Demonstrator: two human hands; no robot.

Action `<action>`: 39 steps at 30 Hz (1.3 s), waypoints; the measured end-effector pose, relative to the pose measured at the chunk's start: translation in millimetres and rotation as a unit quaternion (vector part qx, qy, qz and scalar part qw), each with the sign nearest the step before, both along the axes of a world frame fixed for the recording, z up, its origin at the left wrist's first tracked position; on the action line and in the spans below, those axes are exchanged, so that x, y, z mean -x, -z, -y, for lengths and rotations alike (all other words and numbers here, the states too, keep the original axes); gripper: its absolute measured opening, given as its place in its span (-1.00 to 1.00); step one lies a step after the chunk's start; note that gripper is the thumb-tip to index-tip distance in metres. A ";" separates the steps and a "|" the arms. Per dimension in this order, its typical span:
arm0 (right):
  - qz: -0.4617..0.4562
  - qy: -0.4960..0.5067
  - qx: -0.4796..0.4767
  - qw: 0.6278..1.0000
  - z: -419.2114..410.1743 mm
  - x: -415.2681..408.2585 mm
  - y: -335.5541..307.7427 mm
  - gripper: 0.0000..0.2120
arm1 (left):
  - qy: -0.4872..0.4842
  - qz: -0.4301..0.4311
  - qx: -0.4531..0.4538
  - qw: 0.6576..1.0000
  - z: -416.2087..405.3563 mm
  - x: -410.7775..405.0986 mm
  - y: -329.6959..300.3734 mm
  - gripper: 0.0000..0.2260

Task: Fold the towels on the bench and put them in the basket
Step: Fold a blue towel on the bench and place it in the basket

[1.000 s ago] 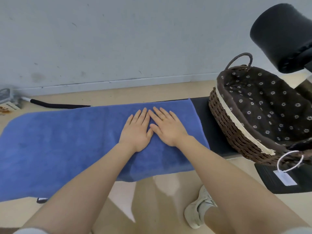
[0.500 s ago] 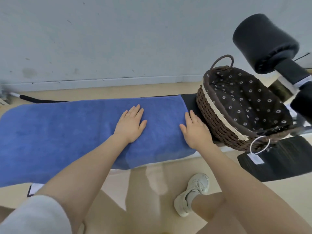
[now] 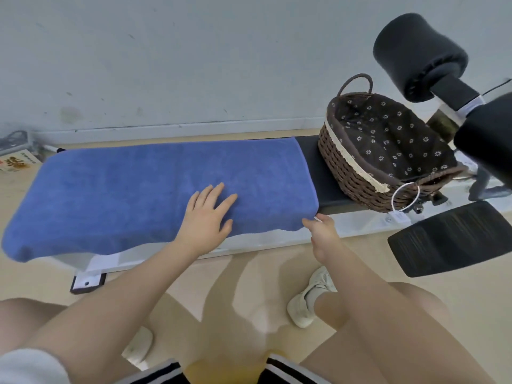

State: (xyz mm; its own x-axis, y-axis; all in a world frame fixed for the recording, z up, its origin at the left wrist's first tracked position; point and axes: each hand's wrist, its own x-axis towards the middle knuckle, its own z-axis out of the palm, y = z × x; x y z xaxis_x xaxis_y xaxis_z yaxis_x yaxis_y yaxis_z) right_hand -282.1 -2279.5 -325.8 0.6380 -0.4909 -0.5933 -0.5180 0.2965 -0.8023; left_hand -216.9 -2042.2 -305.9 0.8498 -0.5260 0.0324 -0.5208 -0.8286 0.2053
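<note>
Towel (image 3: 138, 189): blue, spread along the bench (image 3: 318, 173), at 9 o'clock from the basket.
Left hand (image 3: 205, 220): stays flat on the towel, fingers spread.
Right hand (image 3: 321, 228): has slid from mid-towel to the near right corner and pinches it; a fold looks imminent.
Basket (image 3: 343, 167): holds no towel, at the bench's 3 o'clock end.

Blue towel (image 3: 155, 184), brown wicker basket (image 3: 349, 173) with daisy-print lining.

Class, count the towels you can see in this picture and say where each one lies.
1: a blue towel spread along the bench. The basket looks empty.
</note>
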 end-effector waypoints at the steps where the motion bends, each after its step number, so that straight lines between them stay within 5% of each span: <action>1: -0.001 0.004 0.000 1.000 -2.0 0.1 1.1 -0.49 | -0.005 -0.003 -0.012 1.000 -2.8 1.8 1.5 -0.52; 9: 0.052 0.055 0.143 0.987 -12.4 1.1 2.8 -0.92 | -0.074 -0.066 -0.053 0.994 -19.8 -0.6 12.1 -0.35; 13: 0.040 0.083 0.138 0.986 -26.4 -2.3 -1.6 -0.93 | -0.051 -0.110 -0.044 0.992 -24.2 -7.3 4.2 -0.38; 17: 0.083 0.098 0.151 0.980 -63.0 -20.1 -25.1 -0.80 | -0.049 -0.192 0.124 0.972 -38.4 -10.5 -8.2 -0.48; 20: 0.179 -0.010 0.212 0.961 -107.1 -42.4 -54.6 -0.71 | -0.068 -0.190 0.243 0.949 -59.5 -8.0 -15.8 -0.55; 27: 0.224 -0.347 0.244 0.877 -236.1 -94.4 -79.3 -0.86 | -0.129 -0.086 0.257 0.954 -145.0 -11.1 -13.1 -0.59; 30: 0.221 -0.414 0.262 0.843 -286.6 -104.6 -77.5 -0.62 | -0.206 -0.047 0.269 0.940 -188.5 -9.2 -9.6 -0.59; 36: 0.254 -0.473 0.266 0.800 -355.7 -113.5 -64.7 -0.68 | -0.394 -0.003 0.359 0.846 -257.0 -6.5 1.8 -0.62; 39: 0.220 -0.516 0.285 0.777 -364.2 -117.5 -52.9 -0.61 | -0.481 -0.057 0.475 0.735 -268.2 -0.2 -0.2 -0.76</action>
